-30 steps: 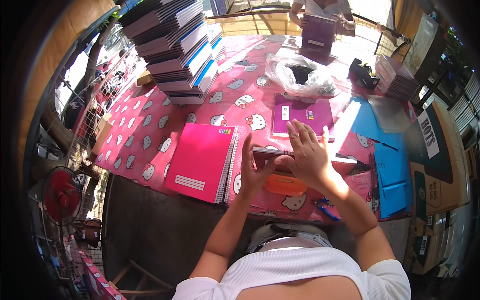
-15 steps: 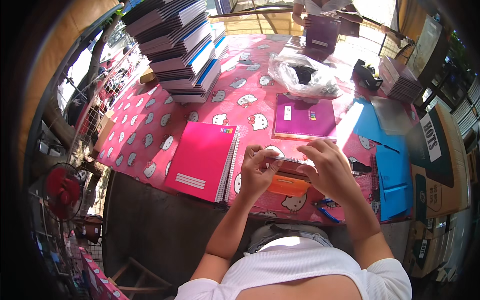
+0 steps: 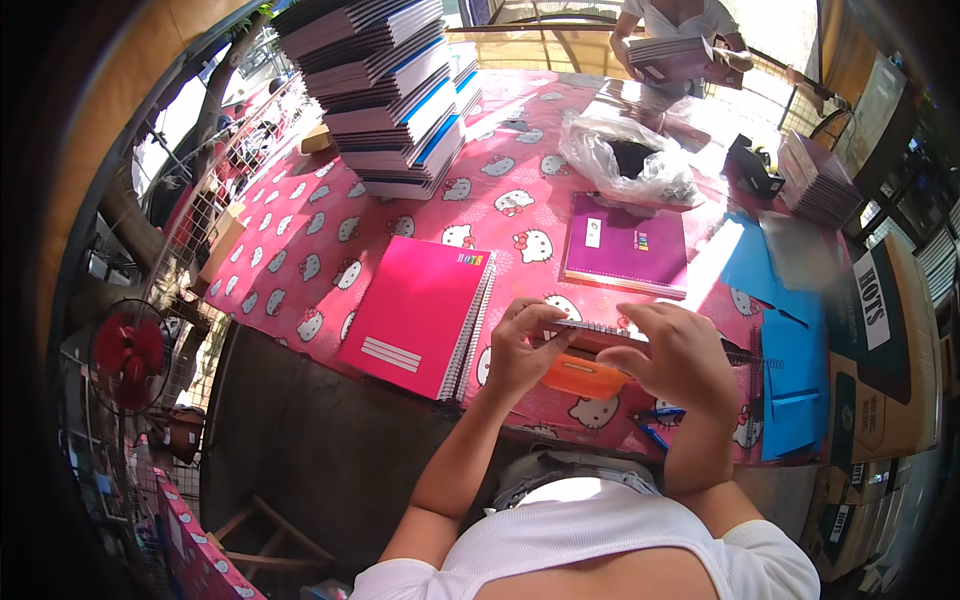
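My left hand (image 3: 522, 346) pinches the near left edge of a spiral-bound notebook (image 3: 598, 332) held just above the table. My right hand (image 3: 680, 357) covers the notebook's right part, fingers curled over it. Under the notebook lies an orange flat object (image 3: 583, 378). A pink spiral notebook (image 3: 418, 312) lies on the table to the left of my left hand. A purple notebook (image 3: 626, 245) lies beyond my hands.
The table has a pink cloth (image 3: 330, 240) with cat faces. A tall stack of notebooks (image 3: 385, 85) stands at the back left, a clear plastic bag (image 3: 630, 160) mid-back, blue folders (image 3: 790, 370) at right. Another person (image 3: 680, 40) holds notebooks at the far end. Cardboard boxes (image 3: 880, 350) stand right.
My right hand has come down from a raised, spread pose onto the notebook's right part. Both hands now hold the notebook closer to me.
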`<action>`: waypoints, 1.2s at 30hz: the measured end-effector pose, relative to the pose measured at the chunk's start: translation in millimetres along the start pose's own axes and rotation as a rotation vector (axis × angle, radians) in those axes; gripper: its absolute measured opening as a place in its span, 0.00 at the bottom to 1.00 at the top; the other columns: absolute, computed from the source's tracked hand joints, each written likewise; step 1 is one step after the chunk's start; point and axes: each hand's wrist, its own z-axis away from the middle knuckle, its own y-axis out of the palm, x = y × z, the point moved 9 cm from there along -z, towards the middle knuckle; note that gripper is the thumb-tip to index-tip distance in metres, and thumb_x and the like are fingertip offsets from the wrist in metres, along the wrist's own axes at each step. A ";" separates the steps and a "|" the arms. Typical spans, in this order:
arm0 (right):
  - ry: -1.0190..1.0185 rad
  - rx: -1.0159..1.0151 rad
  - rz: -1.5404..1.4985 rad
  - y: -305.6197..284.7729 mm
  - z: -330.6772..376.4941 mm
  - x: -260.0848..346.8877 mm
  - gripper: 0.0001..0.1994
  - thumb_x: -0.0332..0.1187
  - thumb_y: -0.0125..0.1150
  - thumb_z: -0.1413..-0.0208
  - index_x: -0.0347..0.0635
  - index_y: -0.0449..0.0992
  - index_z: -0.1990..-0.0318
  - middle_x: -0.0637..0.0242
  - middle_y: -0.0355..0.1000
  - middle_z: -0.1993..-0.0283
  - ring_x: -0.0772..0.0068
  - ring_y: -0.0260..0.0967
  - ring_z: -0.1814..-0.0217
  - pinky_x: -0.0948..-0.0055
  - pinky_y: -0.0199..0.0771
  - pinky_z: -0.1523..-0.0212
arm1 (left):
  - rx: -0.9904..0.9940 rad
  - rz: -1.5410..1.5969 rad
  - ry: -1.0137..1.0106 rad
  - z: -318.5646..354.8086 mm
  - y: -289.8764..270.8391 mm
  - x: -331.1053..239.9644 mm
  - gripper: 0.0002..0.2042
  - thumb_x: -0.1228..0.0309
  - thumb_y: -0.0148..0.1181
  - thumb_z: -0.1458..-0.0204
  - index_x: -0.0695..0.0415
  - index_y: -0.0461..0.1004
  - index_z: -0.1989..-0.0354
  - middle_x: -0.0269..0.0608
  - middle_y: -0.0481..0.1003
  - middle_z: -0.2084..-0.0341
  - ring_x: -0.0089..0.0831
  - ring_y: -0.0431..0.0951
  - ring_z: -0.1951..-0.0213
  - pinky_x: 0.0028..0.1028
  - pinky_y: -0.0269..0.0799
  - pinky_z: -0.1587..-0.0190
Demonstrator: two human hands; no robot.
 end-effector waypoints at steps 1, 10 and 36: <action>-0.043 0.135 -0.011 8.2 -2.8 5.6 0.18 0.44 0.67 0.57 0.35 0.75 0.72 0.55 0.75 0.70 0.54 0.74 0.62 0.59 0.72 0.61 | 0.001 0.011 0.000 -0.7 1.5 -0.8 0.12 0.80 0.69 0.58 0.59 0.77 0.64 0.36 0.72 0.65 0.20 0.76 0.70 0.19 0.72 0.70; -0.071 0.378 0.117 66.3 -39.8 -12.6 0.23 0.47 0.69 0.61 0.35 0.77 0.65 0.50 0.74 0.72 0.47 0.73 0.65 0.56 0.71 0.64 | 0.045 0.014 -0.102 -1.6 -1.2 10.4 0.14 0.81 0.68 0.58 0.60 0.76 0.61 0.36 0.73 0.66 0.20 0.77 0.67 0.19 0.72 0.68; -0.035 0.268 -0.035 67.9 -46.6 5.7 0.22 0.49 0.64 0.55 0.35 0.75 0.69 0.49 0.73 0.73 0.47 0.73 0.66 0.55 0.71 0.64 | -0.003 0.319 -0.255 6.6 -23.7 38.8 0.12 0.87 0.59 0.51 0.63 0.76 0.58 0.37 0.73 0.58 0.22 0.74 0.57 0.25 0.75 0.55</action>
